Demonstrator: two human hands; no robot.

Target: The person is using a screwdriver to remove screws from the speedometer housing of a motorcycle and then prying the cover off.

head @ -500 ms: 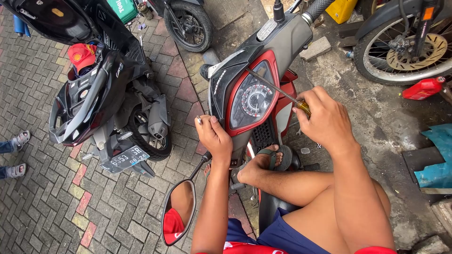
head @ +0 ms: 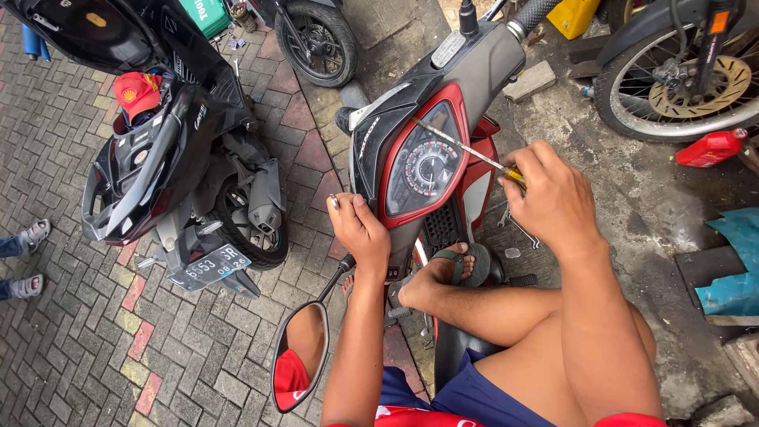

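The right hand (head: 553,202) gripped a yellow-handled screwdriver (head: 466,150) whose shaft ran up-left across the red scooter's speedometer cluster (head: 423,170), its tip at the cluster's upper edge, while the left hand (head: 360,229) pinched a small screw (head: 334,201) just left of the cluster.

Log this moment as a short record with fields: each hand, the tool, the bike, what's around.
left hand: grips the left edge of the scooter's headlight cowl
right hand: holds a screwdriver
screwdriver: shaft slants across the speedometer
mirror: below the left arm
foot: sandalled foot on the footboard
nearby: black scooter, red bottle, wheel
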